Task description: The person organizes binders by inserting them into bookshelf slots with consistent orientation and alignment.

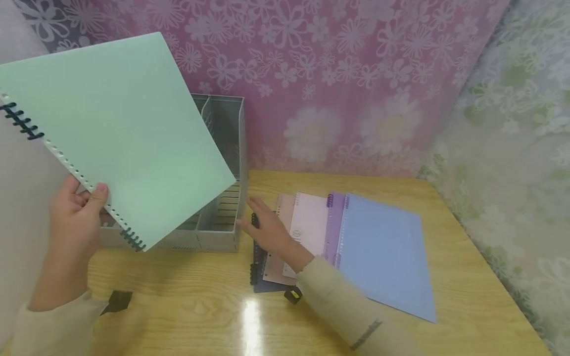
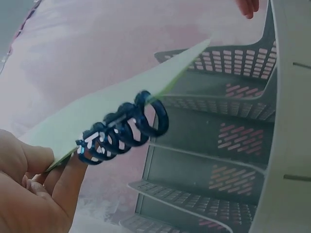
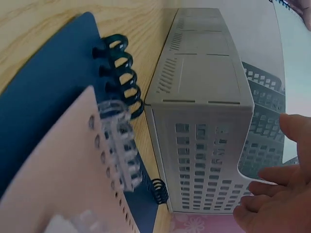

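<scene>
My left hand [image 1: 75, 217] pinches a mint-green ring-bound notebook [image 1: 116, 118] by its punched edge, thumb on the cover. The notebook is held up at a tilt, in front of and above a grey file organizer [image 1: 218, 241] with several compartments. Dark rings [image 2: 124, 131] show on the notebook's edge in the left wrist view. My right hand [image 1: 271, 231], fingers extended and holding nothing, is by the organizer's right side. In the right wrist view, the same hand [image 3: 282, 187] appears beside the organizer's perforated side wall [image 3: 199, 155].
Overlapping on the table's right are a blue notebook [image 1: 385, 252], a purple one [image 1: 335, 217], a pale pink one [image 1: 311, 212], a beige-pink one [image 1: 273, 269] and a dark blue one [image 1: 269, 287]. A small black item [image 1: 293, 295] lies in front. Floral cloth [image 1: 311, 74] hangs behind.
</scene>
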{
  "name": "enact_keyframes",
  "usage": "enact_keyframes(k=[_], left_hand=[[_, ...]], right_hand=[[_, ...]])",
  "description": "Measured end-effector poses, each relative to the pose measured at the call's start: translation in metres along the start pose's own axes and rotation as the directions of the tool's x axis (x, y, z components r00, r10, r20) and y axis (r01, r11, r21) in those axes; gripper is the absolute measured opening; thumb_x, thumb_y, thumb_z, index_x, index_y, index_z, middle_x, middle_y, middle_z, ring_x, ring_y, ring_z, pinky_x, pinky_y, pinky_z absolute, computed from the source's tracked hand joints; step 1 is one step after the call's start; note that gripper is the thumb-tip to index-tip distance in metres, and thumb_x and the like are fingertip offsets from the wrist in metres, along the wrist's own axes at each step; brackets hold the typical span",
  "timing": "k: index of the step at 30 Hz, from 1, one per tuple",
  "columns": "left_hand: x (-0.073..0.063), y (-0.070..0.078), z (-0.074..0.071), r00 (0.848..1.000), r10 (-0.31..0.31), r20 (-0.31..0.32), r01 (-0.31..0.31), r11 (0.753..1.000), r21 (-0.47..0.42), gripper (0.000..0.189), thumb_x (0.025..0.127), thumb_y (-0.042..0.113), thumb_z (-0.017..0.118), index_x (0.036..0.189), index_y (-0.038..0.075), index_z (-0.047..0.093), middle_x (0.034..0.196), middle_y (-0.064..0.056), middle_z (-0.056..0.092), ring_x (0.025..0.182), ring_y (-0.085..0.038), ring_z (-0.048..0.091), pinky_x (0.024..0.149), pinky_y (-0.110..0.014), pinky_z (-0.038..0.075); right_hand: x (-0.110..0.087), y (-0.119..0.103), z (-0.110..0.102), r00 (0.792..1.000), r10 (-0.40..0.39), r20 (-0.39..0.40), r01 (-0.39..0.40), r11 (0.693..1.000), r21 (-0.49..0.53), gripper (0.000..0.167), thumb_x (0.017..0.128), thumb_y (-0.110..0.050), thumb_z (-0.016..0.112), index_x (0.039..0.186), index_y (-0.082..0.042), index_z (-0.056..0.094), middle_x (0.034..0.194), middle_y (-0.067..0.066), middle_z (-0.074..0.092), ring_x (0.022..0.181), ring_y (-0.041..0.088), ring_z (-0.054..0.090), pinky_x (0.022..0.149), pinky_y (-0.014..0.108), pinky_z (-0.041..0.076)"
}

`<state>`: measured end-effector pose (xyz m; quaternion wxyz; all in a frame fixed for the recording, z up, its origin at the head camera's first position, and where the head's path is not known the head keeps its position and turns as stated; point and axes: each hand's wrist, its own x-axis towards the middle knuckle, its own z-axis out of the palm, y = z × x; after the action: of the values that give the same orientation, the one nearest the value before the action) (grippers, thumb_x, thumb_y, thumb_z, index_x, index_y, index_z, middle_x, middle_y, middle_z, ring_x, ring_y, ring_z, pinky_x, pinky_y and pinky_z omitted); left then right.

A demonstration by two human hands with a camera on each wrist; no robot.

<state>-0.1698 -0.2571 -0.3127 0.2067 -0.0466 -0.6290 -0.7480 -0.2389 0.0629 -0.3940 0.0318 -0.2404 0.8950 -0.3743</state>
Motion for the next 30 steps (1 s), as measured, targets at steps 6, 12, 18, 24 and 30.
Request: enact_keyframes(k=[6, 12, 18, 24, 30], left_hand=[[0.003, 0.008, -0.002, 0.982, 0.048, -0.182, -0.023, 0.99, 0.139, 0.036, 0.098, 0.013, 0.054, 0.134, 0.013, 0.051, 0.101, 0.009, 0.069, 0.084, 0.0, 0.067, 0.066, -0.01, 0.052], [0.005, 0.01, -0.009, 0.941, 0.096, -0.325, 0.071, 0.882, 0.466, 0.033, 0.099, 0.024, 0.049, 0.132, 0.022, 0.054, 0.087, 0.013, 0.061, 0.053, -0.003, 0.044, 0.047, -0.009, 0.038], [0.005, 0.009, -0.026, 0.912, 0.178, -0.37, 0.101, 0.775, 0.624, 0.038, 0.1, 0.033, 0.043, 0.137, 0.024, 0.049, 0.08, 0.019, 0.052, 0.044, -0.003, 0.032, 0.042, -0.014, 0.029], [0.007, 0.016, -0.043, 0.831, 0.098, -0.547, 0.336, 0.696, 0.635, 0.028, 0.102, 0.043, 0.033, 0.107, 0.022, 0.05, 0.073, 0.009, 0.034, 0.051, -0.001, 0.03, 0.043, -0.015, 0.024], [0.006, 0.023, -0.045, 0.738, 0.093, -0.668, 0.437, 0.689, 0.578, 0.019, 0.103, 0.046, 0.034, 0.088, 0.035, 0.04, 0.078, 0.018, 0.035, 0.067, 0.007, 0.032, 0.058, -0.009, 0.027]], right_hand=[[0.006, -0.009, 0.011, 0.999, -0.022, 0.043, 0.024, 0.999, -0.044, 0.073, 0.101, -0.044, 0.048, 0.154, -0.003, 0.02, 0.161, 0.011, 0.014, 0.148, 0.027, 0.014, 0.119, 0.045, 0.019], [0.009, -0.017, 0.018, 0.998, -0.008, 0.059, 0.018, 0.984, -0.179, 0.08, 0.099, -0.046, 0.05, 0.152, 0.005, 0.018, 0.16, 0.02, 0.012, 0.147, 0.03, 0.015, 0.119, 0.039, 0.017], [0.009, -0.02, 0.023, 0.999, 0.001, 0.054, 0.013, 0.967, -0.255, 0.078, 0.1, -0.047, 0.047, 0.15, 0.006, 0.021, 0.159, 0.021, 0.016, 0.146, 0.03, 0.017, 0.119, 0.038, 0.018], [0.011, -0.022, 0.027, 0.999, -0.029, 0.016, 0.032, 0.954, -0.297, 0.07, 0.102, -0.044, 0.044, 0.147, 0.007, 0.03, 0.158, 0.019, 0.023, 0.146, 0.028, 0.02, 0.119, 0.037, 0.018], [0.014, -0.027, 0.028, 0.999, 0.005, 0.032, 0.009, 0.9, -0.435, 0.069, 0.101, -0.048, 0.045, 0.147, 0.002, 0.035, 0.158, 0.012, 0.026, 0.144, 0.024, 0.027, 0.116, 0.042, 0.028]])
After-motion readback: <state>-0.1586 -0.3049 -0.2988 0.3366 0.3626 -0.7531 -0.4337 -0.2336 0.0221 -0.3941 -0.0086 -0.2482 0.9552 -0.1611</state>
